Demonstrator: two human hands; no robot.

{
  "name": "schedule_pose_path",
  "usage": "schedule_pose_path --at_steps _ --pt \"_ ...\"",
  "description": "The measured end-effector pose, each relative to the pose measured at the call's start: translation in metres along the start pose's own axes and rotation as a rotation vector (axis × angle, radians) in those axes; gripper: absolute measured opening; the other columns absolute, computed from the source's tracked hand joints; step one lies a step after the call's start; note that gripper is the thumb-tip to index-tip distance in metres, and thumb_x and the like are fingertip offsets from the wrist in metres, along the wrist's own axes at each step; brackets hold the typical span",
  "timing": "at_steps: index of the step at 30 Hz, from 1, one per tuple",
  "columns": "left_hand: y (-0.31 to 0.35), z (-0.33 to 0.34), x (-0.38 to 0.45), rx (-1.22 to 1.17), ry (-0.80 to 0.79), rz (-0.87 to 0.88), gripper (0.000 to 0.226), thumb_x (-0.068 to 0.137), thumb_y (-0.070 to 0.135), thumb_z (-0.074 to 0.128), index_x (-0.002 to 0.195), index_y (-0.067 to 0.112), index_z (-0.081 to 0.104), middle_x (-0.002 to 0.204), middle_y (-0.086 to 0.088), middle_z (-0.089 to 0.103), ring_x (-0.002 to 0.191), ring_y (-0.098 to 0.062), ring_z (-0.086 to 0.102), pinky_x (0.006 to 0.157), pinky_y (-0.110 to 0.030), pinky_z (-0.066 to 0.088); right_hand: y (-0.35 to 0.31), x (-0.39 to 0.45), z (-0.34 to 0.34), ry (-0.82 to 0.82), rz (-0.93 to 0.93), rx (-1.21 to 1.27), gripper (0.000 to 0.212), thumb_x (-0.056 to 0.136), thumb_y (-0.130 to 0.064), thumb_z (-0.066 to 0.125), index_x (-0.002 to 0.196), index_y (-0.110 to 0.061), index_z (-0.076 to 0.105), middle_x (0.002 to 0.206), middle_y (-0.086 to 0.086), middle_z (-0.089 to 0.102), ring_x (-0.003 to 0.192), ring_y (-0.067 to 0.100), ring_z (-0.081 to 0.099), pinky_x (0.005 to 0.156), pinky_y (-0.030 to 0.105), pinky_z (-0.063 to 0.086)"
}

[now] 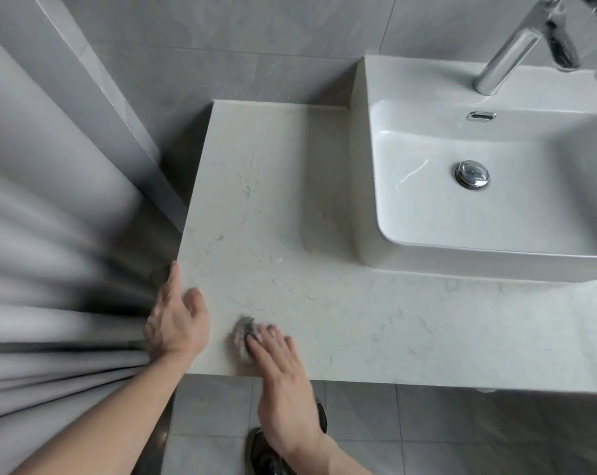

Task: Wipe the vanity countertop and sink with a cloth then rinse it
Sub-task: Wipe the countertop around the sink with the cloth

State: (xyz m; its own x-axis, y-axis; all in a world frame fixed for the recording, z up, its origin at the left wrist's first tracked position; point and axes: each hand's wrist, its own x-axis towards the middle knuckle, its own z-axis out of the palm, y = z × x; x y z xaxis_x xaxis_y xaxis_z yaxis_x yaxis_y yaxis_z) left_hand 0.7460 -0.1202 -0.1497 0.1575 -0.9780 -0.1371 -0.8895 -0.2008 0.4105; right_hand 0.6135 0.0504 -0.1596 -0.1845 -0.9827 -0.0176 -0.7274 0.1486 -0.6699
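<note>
1. Head view: my right hand (283,378) lies flat on the counter (290,200), fingers straight and pressing a small cloth (243,332). The cloth is blurred and mostly under my fingertips, with a grey wad showing just beyond and left of them, near the counter's front edge.
2. My left hand (175,323) rests on the counter's left edge, fingers relaxed and open, thumb on the top surface, the rest hanging over the side toward the curtain (50,269). It holds nothing, and I judge it is bracing me.
3. A few water beads (279,279) sit on the stone beyond my right fingertips, between them and the sink (365,149). I take the step in hand to be wiping the counter's left part.
4. To do it well, I would keep the fingers flat so the cloth stays spread under them and does not bunch ahead, and push in overlapping strokes away from the fingertips toward the back wall.
5. I would work from the left edge, by my left thumb, across toward the sink's side wall, taking the beads on the way.
6. The sink basin looks wet and streaked; it and the rinse under the tap (506,53) seem not yet done.
</note>
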Motion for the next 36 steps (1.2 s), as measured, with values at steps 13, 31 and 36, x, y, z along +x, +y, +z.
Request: schedule_pose_path --at_steps 13,31,36 --pt "0.001 0.001 0.002 0.002 -0.023 -0.018 0.062 0.100 0.038 0.040 0.156 0.044 0.015 0.154 -0.002 0.043 0.120 -0.042 0.057 0.091 -0.051 0.047 0.134 0.009 -0.139 0.122 0.426 -0.170 0.055 0.105 -0.046 0.044 0.159 -0.039 0.033 0.171 -0.018 0.011 0.160 0.015 -0.004 0.129 0.050 0.005" --pt "-0.026 -0.009 0.031 -0.538 -0.160 -0.226 0.046 0.092 0.036 0.046 0.135 0.034 0.062 0.134 0.004 0.066 0.123 -0.028 0.059 0.095 -0.033 0.044 -0.068 0.051 0.057 -0.086 0.027 -0.181 0.084 0.086 -0.006 0.044 0.164 -0.022 0.020 0.173 -0.001 0.008 0.160 0.023 -0.005 0.128 0.048 0.004" --pt "-0.071 -0.022 0.038 -0.455 -0.447 -0.083 0.057 0.099 0.054 0.045 0.142 0.020 0.057 0.145 0.003 0.057 0.135 -0.022 0.051 0.112 -0.034 0.039 -0.019 0.034 0.004 0.106 0.131 -0.046 0.074 0.093 0.011 0.044 0.159 -0.021 0.038 0.170 -0.007 0.022 0.159 0.014 0.011 0.129 0.040 0.013"
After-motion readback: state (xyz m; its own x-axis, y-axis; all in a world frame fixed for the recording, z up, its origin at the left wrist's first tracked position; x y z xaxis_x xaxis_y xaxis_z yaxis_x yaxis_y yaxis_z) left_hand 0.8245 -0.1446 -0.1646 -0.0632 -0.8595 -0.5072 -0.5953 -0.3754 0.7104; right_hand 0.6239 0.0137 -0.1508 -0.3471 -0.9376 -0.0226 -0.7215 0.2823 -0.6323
